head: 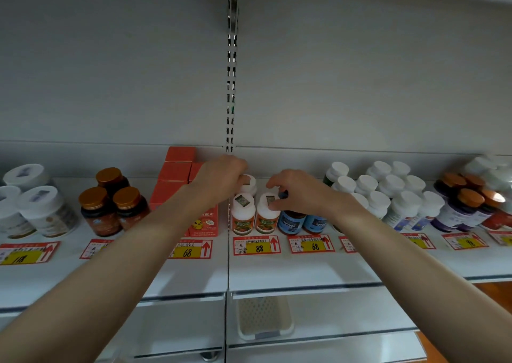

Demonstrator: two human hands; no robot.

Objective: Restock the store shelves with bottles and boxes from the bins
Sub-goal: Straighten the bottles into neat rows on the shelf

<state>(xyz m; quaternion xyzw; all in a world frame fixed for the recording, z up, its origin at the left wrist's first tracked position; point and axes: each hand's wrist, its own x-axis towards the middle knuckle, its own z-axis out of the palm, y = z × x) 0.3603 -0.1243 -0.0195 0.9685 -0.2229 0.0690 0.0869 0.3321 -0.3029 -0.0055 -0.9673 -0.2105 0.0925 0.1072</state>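
88 price tag [257,245] on shelf [277,271] front. Just behind tag: two white-capped bottles side by side. Left bottle [243,215] untouched; right bottle [266,220] has its cap pinched by right hand [293,192]. Rear bottle [250,185] further behind tag, left hand [221,175] fingers curled over its cap. Blue-label bottles [292,222] right of tag, red boxes [177,168] left.

a slotted metal upright [231,85] climbs the grey back panel [110,71] just beyond the left hand [221,177]. nearer than both hands lies a row of red-and-yellow tags (each with a red arrow): an 88 price tag [257,245] between the forearms, below the right hand [293,190], and a 68 price tag [191,249] beside the left forearm. orange floor [493,290] shows far to the right of the right hand.
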